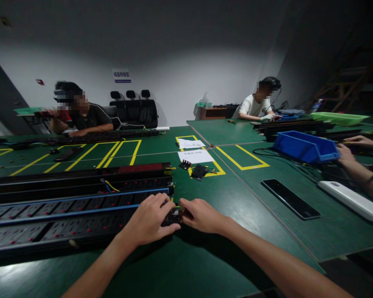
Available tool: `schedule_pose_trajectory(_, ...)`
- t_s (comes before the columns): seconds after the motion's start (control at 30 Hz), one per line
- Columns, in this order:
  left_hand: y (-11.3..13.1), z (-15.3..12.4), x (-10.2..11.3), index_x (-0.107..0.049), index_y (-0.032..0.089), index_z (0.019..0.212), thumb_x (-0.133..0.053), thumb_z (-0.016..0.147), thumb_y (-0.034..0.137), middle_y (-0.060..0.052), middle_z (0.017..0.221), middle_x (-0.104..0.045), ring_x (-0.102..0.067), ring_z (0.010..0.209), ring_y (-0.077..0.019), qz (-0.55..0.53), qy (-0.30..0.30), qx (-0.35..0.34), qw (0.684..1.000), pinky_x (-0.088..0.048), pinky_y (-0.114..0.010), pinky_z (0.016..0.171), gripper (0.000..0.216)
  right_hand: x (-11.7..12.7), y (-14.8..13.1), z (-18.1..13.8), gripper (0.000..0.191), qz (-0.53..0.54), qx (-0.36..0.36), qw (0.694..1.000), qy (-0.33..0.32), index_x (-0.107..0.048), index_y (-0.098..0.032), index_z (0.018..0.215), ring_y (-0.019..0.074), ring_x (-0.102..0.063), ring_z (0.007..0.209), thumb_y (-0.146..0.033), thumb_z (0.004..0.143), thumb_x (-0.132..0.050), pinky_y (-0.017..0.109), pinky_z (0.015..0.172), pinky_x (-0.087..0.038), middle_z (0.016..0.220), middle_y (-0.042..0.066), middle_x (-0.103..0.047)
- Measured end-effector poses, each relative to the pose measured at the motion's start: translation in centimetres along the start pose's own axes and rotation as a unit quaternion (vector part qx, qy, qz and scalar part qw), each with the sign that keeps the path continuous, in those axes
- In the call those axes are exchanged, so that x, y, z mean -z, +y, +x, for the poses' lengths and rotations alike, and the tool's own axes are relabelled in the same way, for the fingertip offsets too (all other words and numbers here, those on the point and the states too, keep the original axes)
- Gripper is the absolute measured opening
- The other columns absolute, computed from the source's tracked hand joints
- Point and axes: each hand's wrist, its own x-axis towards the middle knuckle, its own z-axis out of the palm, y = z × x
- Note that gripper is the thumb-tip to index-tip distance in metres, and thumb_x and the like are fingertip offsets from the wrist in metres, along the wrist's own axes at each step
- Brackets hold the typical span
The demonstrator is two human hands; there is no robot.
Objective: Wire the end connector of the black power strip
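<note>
Seen from above, looking down at a dark green desk (pixel 205 265). Two bare forearms reach in from the bottom edge and meet near the middle.

The left hand (pixel 151 219) is curled over the right-hand end of a long black power strip (pixel 65 225), with its fingers closed around that end. The right hand (pixel 202 215) comes in from the other side, and its thumb and fingertips pinch a small black end piece (pixel 174 216) at the strip's tip. The two hands almost touch, with the piece between them. Whether the piece is fully seated on the strip cannot be told.

The strip runs off to the left, showing rows of sockets with red dots. More strips (pixel 81 182) lie parallel just behind it — thin blue lines run along them, and short wires show at one end.

Beyond the hands, two paper sheets (pixel 195 156) and some black brackets (pixel 199 171) lie by yellow tape lines (pixel 245 159). To the right are a flat black panel (pixel 290 199), a white strip (pixel 351 201) and a blue bin (pixel 304 147) — a co-worker's hands (pixel 348 156) rest beside it. Two more people (pixel 81 114) sit at the far side.
</note>
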Motion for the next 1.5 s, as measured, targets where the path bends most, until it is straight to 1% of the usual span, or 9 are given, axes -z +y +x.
schedule_pose_trajectory(0.2,0.06,0.01,0.04,-0.061,0.019,0.105,-0.068,0.084,0.048,-0.007,0.102,-0.058,-0.055,0.088,-0.0227,0.002,0.012,-0.007,1.0,-0.043,-0.035,0.075,0.037,0.09,-0.01,-0.05,0.01,-0.006,-0.004,1.0,-0.004,-0.053,-0.021,0.098,0.0164,-0.058,0.07,-0.027,0.089,-0.055,0.025,0.059,-0.023,0.079,0.001,-0.064)
schedule_pose_trajectory(0.43,0.13,0.06,0.21,-0.061,0.019,0.106,-0.068,0.085,0.047,-0.007,0.102,-0.058,-0.055,0.089,-0.0233,0.001,0.004,-0.007,1.0,-0.043,-0.035,0.075,0.036,0.12,-0.06,-0.06,0.01,-0.007,0.0,1.0,0.001,-0.052,-0.021,0.096,0.016,-0.057,0.068,-0.028,0.09,-0.055,0.025,0.06,-0.023,0.078,0.001,-0.064)
schedule_pose_trajectory(0.63,0.19,0.08,0.19,-0.062,0.019,0.105,-0.069,0.083,0.048,-0.007,0.101,-0.059,-0.056,0.088,-0.0228,0.0,0.014,-0.009,1.0,-0.044,-0.034,0.076,0.037,0.02,-0.01,-0.03,0.011,-0.01,0.0,1.0,-0.002,-0.053,-0.021,0.098,0.016,-0.058,0.069,-0.028,0.09,-0.055,0.026,0.06,-0.022,0.08,0.001,-0.066)
schedule_pose_trajectory(1.07,0.15,0.05,0.18,-0.061,0.019,0.106,-0.068,0.084,0.047,-0.007,0.102,-0.058,-0.056,0.088,-0.023,-0.002,0.008,-0.007,1.0,-0.044,-0.035,0.075,0.036,0.08,-0.07,0.01,0.012,-0.012,-0.003,1.0,-0.004,-0.053,-0.021,0.099,0.0165,-0.058,0.069,-0.029,0.09,-0.056,0.026,0.06,-0.022,0.08,0.002,-0.066)
schedule_pose_trajectory(1.27,0.12,0.05,0.08,-0.061,0.019,0.105,-0.067,0.085,0.047,-0.007,0.101,-0.058,-0.055,0.087,-0.022,-0.004,0.022,-0.015,1.0,-0.044,-0.034,0.075,0.035,0.12,-0.03,-0.02,0.013,-0.004,-0.009,1.0,-0.012,-0.054,-0.021,0.101,0.0166,-0.058,0.071,-0.028,0.09,-0.055,0.026,0.061,-0.023,0.082,0.002,-0.066)
schedule_pose_trajectory(1.5,0.14,0.05,0.1,-0.061,0.019,0.106,-0.067,0.084,0.047,-0.008,0.102,-0.058,-0.056,0.088,-0.0231,-0.001,0.01,-0.008,1.0,-0.045,-0.035,0.076,0.036,0.03,0.02,-0.06,0.012,-0.007,0.0,1.0,-0.001,-0.053,-0.021,0.099,0.0164,-0.058,0.069,-0.028,0.09,-0.055,0.027,0.06,-0.021,0.08,0.002,-0.066)
